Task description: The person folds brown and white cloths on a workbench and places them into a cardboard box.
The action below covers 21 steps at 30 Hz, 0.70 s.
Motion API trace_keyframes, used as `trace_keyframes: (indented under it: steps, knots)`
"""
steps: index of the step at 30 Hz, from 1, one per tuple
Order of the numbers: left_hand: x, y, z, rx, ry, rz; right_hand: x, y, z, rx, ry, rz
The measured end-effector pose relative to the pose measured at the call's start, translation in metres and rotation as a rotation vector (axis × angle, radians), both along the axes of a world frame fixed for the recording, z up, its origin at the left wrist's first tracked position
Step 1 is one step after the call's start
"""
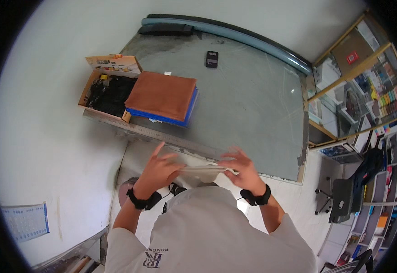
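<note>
Between my two hands, in front of my shirt and just off the table's near edge, a thin pale flat piece (203,168) is held by its ends; motion blur hides what it is. My left hand (161,169) pinches its left end, with the index finger raised. At the right end my right hand (240,168) grips it between thumb and fingers. Each wrist wears a black strap with a small device. Beyond my left hand, a folded brown cloth (162,94) lies on a blue flat stack (184,121) on the grey table (253,112).
An open cardboard box (106,114) with black material stands at the table's left. A black handheld device (211,59) lies farther back. A long roll (239,36) runs along the back edge. Right are a glass display cabinet (348,80), an office chair (345,201) and filled shelves (372,218).
</note>
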State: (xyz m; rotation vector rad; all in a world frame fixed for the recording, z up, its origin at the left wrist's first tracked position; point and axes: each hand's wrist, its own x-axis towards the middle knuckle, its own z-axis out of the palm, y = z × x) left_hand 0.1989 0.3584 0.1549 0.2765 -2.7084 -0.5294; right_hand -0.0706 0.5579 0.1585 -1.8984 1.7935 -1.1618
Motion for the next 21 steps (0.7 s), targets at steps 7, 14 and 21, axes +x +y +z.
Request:
trace_keyframes:
  steps: [7, 14, 21]
  knots:
    - [-0.134, -0.044, -0.031, 0.052, -0.072, -0.108, -0.09, 0.002, -0.04, 0.168, -0.094, -0.331]
    - [-0.244, -0.084, -0.078, -0.079, -0.293, 0.076, -0.17, -0.059, -0.107, 0.179, 0.005, -0.492]
    - [-0.259, -0.084, -0.089, -0.266, 0.02, 0.099, -0.192, -0.071, -0.148, -0.119, 0.278, -0.557]
